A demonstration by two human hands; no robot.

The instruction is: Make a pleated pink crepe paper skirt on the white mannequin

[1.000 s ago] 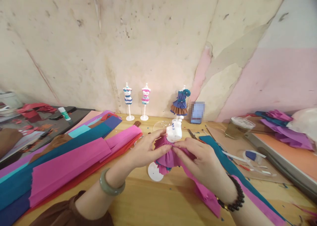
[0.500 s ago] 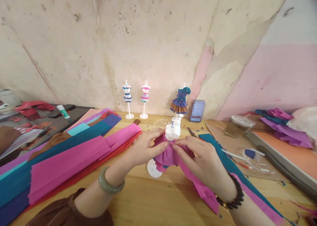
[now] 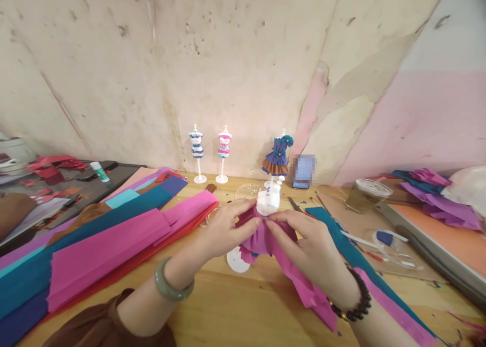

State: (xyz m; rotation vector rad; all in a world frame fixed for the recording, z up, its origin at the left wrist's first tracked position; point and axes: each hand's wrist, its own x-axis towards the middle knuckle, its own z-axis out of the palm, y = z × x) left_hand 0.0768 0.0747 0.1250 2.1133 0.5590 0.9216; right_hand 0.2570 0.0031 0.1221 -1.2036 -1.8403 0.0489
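Note:
A small white mannequin (image 3: 268, 201) tilts away from me over the table, its round base (image 3: 238, 261) off the tabletop or resting on its edge; I cannot tell which. Gathered pink crepe paper (image 3: 261, 239) wraps its waist like a skirt, with a loose tail hanging to the lower right. My left hand (image 3: 231, 224) is closed at the waist, thumb pressing the gathers. Beside it my right hand (image 3: 306, 240) pinches the same paper between thumb and fingers. Some darker ruffled layers peek out beneath the skirt.
Two bare-skirted mannequins (image 3: 197, 152) and a dressed one (image 3: 276, 157) stand by the wall near a phone (image 3: 302, 172). Folded crepe sheets (image 3: 110, 258) lie left, a teal strip (image 3: 343, 245) right. A lidded cup (image 3: 368, 195) and glue stick (image 3: 99, 171) sit farther out. Another person's hand (image 3: 15, 213) shows far left.
The view has shifted slightly. Both hands stay at the mannequin's waist with the pink crepe paper, their fingers almost unchanged.

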